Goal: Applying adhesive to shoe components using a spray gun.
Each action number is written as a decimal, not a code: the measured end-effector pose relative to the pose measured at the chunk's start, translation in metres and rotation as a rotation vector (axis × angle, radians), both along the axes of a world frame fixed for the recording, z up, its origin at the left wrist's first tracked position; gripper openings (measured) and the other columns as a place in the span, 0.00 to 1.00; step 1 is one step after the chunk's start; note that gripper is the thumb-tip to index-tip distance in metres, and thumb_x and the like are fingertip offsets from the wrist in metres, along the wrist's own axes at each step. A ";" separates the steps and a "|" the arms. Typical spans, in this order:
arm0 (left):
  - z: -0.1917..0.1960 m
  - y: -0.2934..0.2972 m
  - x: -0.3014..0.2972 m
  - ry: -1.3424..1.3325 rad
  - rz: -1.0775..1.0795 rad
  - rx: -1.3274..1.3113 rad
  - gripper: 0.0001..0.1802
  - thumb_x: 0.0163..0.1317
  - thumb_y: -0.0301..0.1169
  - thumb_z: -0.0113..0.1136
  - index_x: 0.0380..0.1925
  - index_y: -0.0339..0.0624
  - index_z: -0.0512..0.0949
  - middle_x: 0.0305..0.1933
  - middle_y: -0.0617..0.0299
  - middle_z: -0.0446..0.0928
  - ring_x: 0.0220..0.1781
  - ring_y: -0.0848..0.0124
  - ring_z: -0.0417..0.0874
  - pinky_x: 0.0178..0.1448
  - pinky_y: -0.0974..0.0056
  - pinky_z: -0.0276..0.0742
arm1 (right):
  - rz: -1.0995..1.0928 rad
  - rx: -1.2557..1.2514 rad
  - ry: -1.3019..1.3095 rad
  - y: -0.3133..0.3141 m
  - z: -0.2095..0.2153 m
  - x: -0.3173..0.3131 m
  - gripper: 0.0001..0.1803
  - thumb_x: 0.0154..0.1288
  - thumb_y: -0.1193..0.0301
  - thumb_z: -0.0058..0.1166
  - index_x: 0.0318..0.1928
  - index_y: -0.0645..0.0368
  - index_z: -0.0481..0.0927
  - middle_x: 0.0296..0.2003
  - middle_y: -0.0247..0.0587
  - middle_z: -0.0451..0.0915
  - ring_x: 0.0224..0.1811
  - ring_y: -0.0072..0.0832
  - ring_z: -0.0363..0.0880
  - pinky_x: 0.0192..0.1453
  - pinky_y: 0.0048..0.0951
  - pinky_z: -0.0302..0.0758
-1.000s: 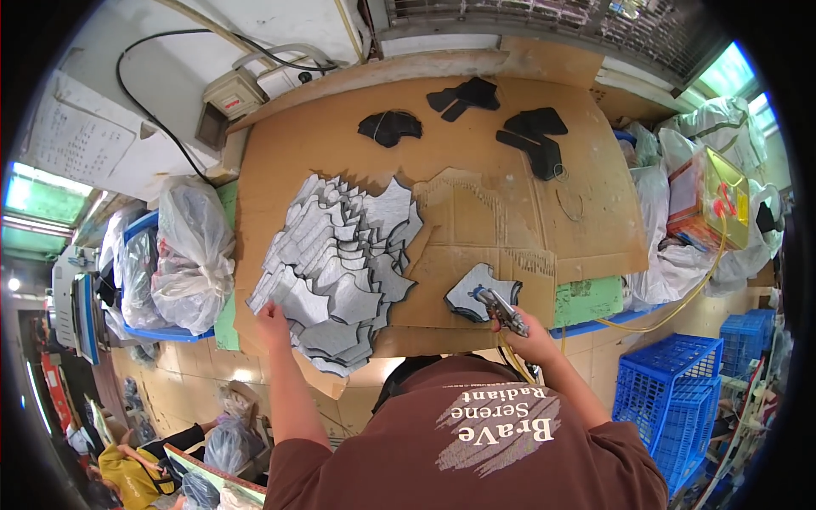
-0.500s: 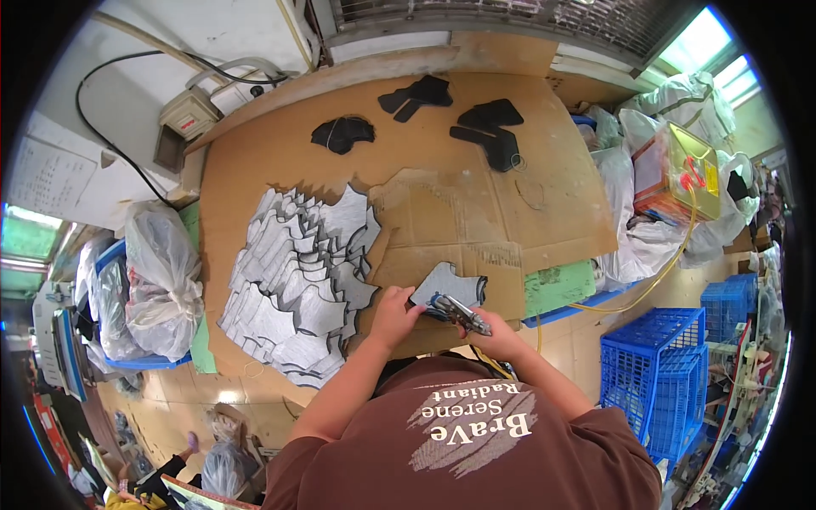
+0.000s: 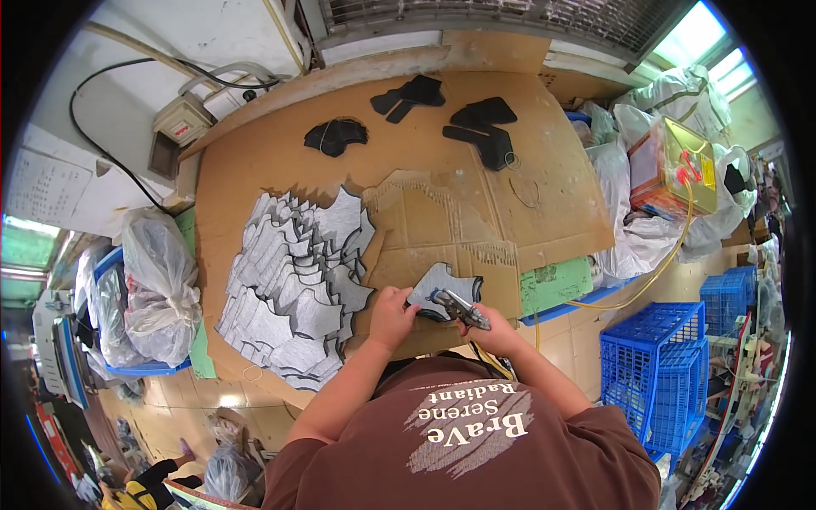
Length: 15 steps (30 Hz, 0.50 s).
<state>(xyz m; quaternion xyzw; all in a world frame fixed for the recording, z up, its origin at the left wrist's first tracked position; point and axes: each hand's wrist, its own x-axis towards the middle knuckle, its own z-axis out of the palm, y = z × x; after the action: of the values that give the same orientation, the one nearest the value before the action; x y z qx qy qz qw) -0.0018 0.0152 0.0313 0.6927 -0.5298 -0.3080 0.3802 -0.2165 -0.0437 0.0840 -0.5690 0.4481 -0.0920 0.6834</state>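
Observation:
A single grey cut piece with dark edges (image 3: 438, 279) lies in front of me, near the front of the cardboard. My left hand (image 3: 391, 318) is closed on its left edge, thumb and fingertips against it. In my right hand (image 3: 498, 335) is a metal spray gun (image 3: 464, 311), gripped by its handle. The gun's blue tip is over the piece and points to the left. To the left of my hands spreads a large stack of overlapping grey pieces (image 3: 289, 285) of like shape.
Black cut pieces (image 3: 408, 98) lie toward the back of the cardboard-covered table (image 3: 255, 161). At the right, a yellow hose (image 3: 654, 270) runs from a square tin (image 3: 671, 174) among plastic bags. Blue crates (image 3: 650, 365) stand on the floor. Bagged goods (image 3: 160, 285) sit at the left.
The spray gun and my right hand have shifted slightly over the piece, with the tip a little higher in view. My left hand keeps its place at the piece's edge.

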 end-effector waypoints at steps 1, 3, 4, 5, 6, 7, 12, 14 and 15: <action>-0.002 0.000 -0.001 0.001 0.000 0.000 0.19 0.43 0.26 0.66 0.39 0.35 0.77 0.30 0.54 0.71 0.29 0.60 0.74 0.36 0.62 0.71 | 0.000 0.000 0.001 -0.001 0.001 0.000 0.08 0.52 0.76 0.50 0.35 0.60 0.73 0.26 0.31 0.73 0.30 0.19 0.69 0.37 0.24 0.68; -0.005 -0.001 -0.001 -0.046 0.011 -0.090 0.18 0.42 0.23 0.66 0.37 0.36 0.77 0.28 0.56 0.70 0.27 0.65 0.73 0.33 0.65 0.70 | -0.043 -0.039 -0.019 -0.004 0.003 -0.001 0.07 0.53 0.76 0.49 0.34 0.60 0.72 0.26 0.30 0.72 0.30 0.18 0.68 0.36 0.22 0.68; -0.007 -0.001 -0.002 -0.046 0.011 -0.091 0.18 0.42 0.23 0.66 0.37 0.36 0.77 0.28 0.56 0.70 0.27 0.65 0.73 0.33 0.65 0.70 | -0.042 -0.040 -0.019 -0.005 0.004 -0.003 0.07 0.53 0.76 0.49 0.34 0.60 0.72 0.26 0.30 0.72 0.30 0.18 0.68 0.36 0.22 0.68; -0.008 -0.002 -0.003 -0.052 0.021 -0.107 0.17 0.42 0.23 0.66 0.36 0.36 0.77 0.28 0.56 0.71 0.27 0.64 0.73 0.33 0.65 0.71 | -0.055 -0.043 -0.019 -0.007 0.004 -0.005 0.09 0.52 0.76 0.48 0.37 0.60 0.73 0.26 0.29 0.73 0.29 0.18 0.69 0.36 0.21 0.68; -0.008 -0.002 -0.004 -0.058 0.032 -0.122 0.16 0.43 0.22 0.65 0.35 0.36 0.77 0.28 0.56 0.71 0.27 0.64 0.74 0.33 0.65 0.71 | -0.067 -0.045 -0.020 -0.008 0.005 -0.005 0.12 0.52 0.75 0.47 0.39 0.60 0.73 0.27 0.28 0.73 0.29 0.17 0.70 0.36 0.20 0.69; -0.009 -0.002 -0.005 -0.058 0.032 -0.123 0.16 0.43 0.22 0.65 0.35 0.36 0.77 0.28 0.56 0.71 0.27 0.64 0.74 0.33 0.65 0.71 | -0.066 -0.046 -0.020 -0.008 0.007 -0.005 0.12 0.52 0.75 0.47 0.39 0.60 0.73 0.27 0.28 0.73 0.29 0.17 0.70 0.36 0.20 0.69; -0.009 0.001 0.000 0.115 0.207 -0.089 0.09 0.49 0.23 0.60 0.33 0.36 0.77 0.27 0.55 0.76 0.28 0.64 0.77 0.34 0.64 0.72 | -0.068 -0.108 -0.049 -0.009 0.006 -0.004 0.20 0.49 0.78 0.43 0.47 0.57 0.71 0.30 0.27 0.73 0.24 0.14 0.66 0.25 0.17 0.65; 0.001 0.008 0.010 0.252 0.273 0.003 0.08 0.51 0.23 0.59 0.33 0.35 0.78 0.27 0.58 0.76 0.27 0.69 0.76 0.34 0.66 0.72 | -0.075 -0.071 -0.042 -0.008 0.015 -0.004 0.17 0.49 0.78 0.44 0.43 0.58 0.71 0.30 0.30 0.73 0.29 0.17 0.68 0.33 0.21 0.67; 0.010 0.013 0.019 0.396 0.327 0.094 0.07 0.53 0.24 0.59 0.33 0.35 0.78 0.26 0.60 0.77 0.27 0.73 0.76 0.34 0.68 0.72 | -0.094 -0.036 -0.029 -0.007 0.019 -0.003 0.13 0.48 0.78 0.45 0.38 0.59 0.72 0.31 0.32 0.74 0.35 0.21 0.70 0.42 0.24 0.69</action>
<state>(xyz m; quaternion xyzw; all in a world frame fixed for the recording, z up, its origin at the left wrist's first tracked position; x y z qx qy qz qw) 0.0170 0.0285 0.0415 0.7122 -0.3111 -0.3965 0.4887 -0.2196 -0.0510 0.1030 -0.5582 0.4625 -0.1405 0.6744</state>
